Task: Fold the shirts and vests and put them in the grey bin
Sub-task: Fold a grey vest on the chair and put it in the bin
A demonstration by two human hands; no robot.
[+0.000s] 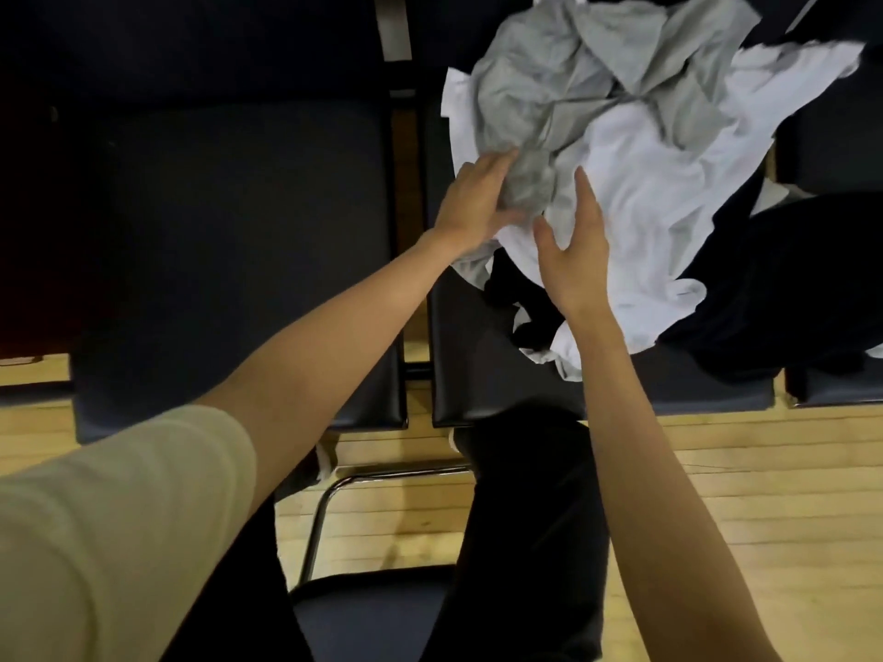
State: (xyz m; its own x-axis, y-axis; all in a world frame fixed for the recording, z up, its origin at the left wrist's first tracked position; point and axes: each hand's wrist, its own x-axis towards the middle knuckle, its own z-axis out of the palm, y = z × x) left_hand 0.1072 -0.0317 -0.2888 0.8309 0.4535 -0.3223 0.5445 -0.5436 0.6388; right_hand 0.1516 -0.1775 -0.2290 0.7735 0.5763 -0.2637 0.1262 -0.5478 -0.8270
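A crumpled pile of clothes lies on the dark chair seat (669, 389) ahead of me. On top is a grey garment (564, 83), over a white garment (669, 183), with black clothing (788, 279) under and to the right of them. My left hand (470, 203) grips a bunched corner of the grey garment at the pile's near left edge. My right hand (576, 250) lies flat on the white garment just beside it, fingers straight. No grey bin is in view.
A second dark padded seat (239, 260) stands to the left, separated by a narrow gap. A third seat edge (841, 389) shows at far right. Below is a wooden floor (740, 518), my dark trouser legs and a chrome chair leg (325, 508).
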